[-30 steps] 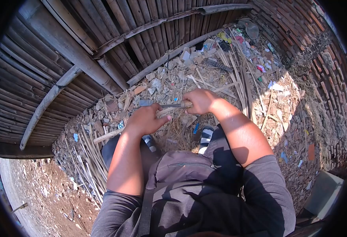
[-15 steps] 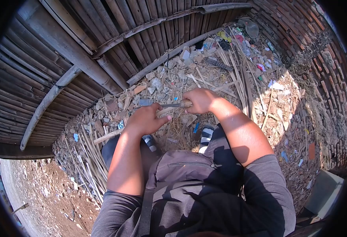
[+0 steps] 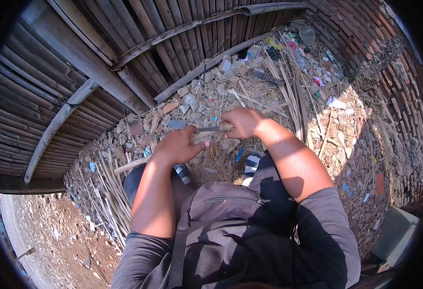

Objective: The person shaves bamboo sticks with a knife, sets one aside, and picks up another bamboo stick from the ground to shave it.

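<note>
My right hand (image 3: 242, 123) is closed around the wooden handle of a knife (image 3: 208, 129). Its dark blade points left, towards my left hand (image 3: 175, 145). My left fingers wrap over a pale wooden or bamboo stick (image 3: 130, 166), with the thumb stretched out to the right. One end of the stick sticks out at the lower left, past my wrist. The blade lies along the upper side of the stick, and its tip is hidden at my left fingers.
Long thin bamboo strips (image 3: 106, 200) lie at my left, with more strips (image 3: 295, 96) ahead on the right. Rubble and litter cover the ground around my sandalled feet. A bamboo wall (image 3: 42, 115) rises on the left, a brick wall (image 3: 399, 91) on the right.
</note>
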### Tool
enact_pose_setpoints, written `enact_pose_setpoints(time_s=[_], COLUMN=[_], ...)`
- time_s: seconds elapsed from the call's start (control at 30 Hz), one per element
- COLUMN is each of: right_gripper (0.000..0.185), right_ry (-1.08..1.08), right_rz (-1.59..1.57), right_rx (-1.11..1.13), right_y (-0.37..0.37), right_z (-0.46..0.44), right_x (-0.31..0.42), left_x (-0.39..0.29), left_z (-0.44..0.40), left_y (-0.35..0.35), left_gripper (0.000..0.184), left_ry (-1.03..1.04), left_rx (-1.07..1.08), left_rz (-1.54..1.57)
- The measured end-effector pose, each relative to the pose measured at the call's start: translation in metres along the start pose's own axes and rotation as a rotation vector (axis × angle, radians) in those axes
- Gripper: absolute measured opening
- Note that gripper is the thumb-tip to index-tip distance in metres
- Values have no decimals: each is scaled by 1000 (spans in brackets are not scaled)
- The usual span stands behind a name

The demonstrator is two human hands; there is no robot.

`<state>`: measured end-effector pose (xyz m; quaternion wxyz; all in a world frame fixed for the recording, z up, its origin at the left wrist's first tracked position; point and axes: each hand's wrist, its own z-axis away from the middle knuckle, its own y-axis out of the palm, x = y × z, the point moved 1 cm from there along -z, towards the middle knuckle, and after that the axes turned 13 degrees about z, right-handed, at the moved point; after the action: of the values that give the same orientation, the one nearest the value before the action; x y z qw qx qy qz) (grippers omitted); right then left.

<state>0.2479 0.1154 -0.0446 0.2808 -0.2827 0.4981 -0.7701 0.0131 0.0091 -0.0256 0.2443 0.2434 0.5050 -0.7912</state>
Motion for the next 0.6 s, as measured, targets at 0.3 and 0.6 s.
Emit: enact_pose_setpoints(time_s=[0.3, 0.6], right_gripper=[47, 52], right_ry=[8, -12], right_rz=[-12, -5], right_rx=[3, -8], right_y=[2, 5], right_z=[-1, -1], right_x=[-1, -3], left_x=[3, 2], left_z=[0, -1], left_y=[2, 2], left_gripper=[70, 69], left_ry=[30, 18], left_rx=[1, 14], left_rz=[16, 11])
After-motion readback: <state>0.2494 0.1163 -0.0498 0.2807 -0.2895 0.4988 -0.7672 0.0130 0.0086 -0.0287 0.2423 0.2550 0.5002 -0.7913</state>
